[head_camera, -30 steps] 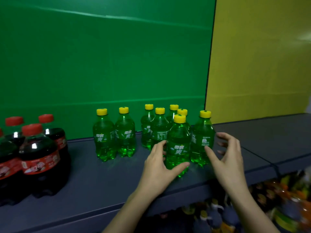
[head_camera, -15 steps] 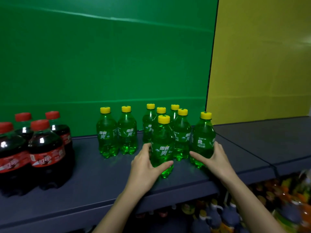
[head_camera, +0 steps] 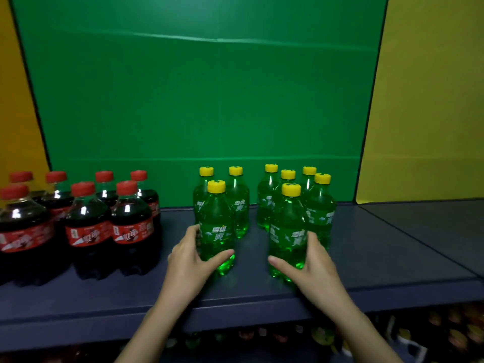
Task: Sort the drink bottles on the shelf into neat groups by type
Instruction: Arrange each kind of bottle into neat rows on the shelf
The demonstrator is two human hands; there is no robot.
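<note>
Several green soda bottles with yellow caps stand on the dark shelf [head_camera: 262, 292]. My left hand [head_camera: 190, 260] grips one green bottle [head_camera: 216, 226] low on its body, in front of two others [head_camera: 237, 205]. My right hand [head_camera: 311, 268] grips a second green bottle [head_camera: 288, 226] at the front of a cluster of several more [head_camera: 319, 208]. Both held bottles are upright on the shelf. Several dark cola bottles with red caps [head_camera: 89, 224] form a group at the left.
A green backboard [head_camera: 199, 100] closes the shelf behind the bottles, with yellow panels [head_camera: 429, 100] at both sides. The shelf continues to the right past a seam [head_camera: 408, 231]. Below the front edge, a lower shelf holds more bottles [head_camera: 458, 334], dimly seen.
My left hand slid its green bottle left, in front of the left pair. My right hand closed round another green bottle and brought it forward. The view shifted, showing more cola bottles.
</note>
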